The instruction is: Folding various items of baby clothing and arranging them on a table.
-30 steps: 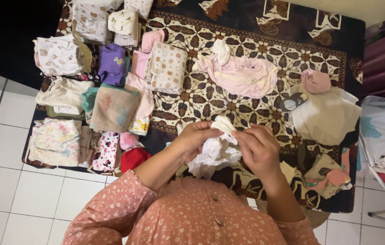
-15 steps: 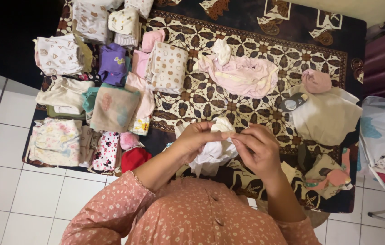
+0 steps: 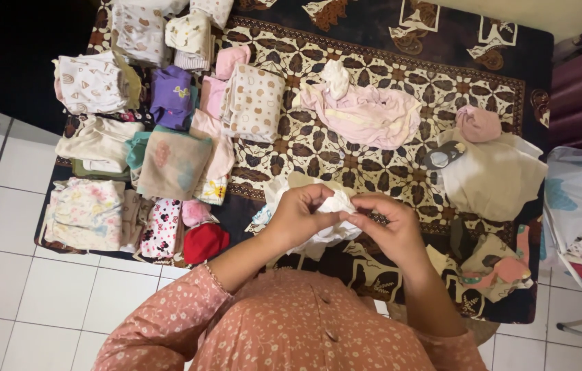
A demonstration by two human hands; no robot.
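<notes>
Over a batik-covered worktop (image 3: pixel 373 75) beside folded stacks (image 3: pixel 167 161), left hand (image 3: pixel 299 214) and right hand (image 3: pixel 388 227) pinch a white garment (image 3: pixel 335 205) mid-fold; flattening it seemingly comes next.

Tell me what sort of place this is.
Most likely a room at home: a batik-patterned cloth spread over a white tiled floor, with small folded clothes stacked along it.
</notes>
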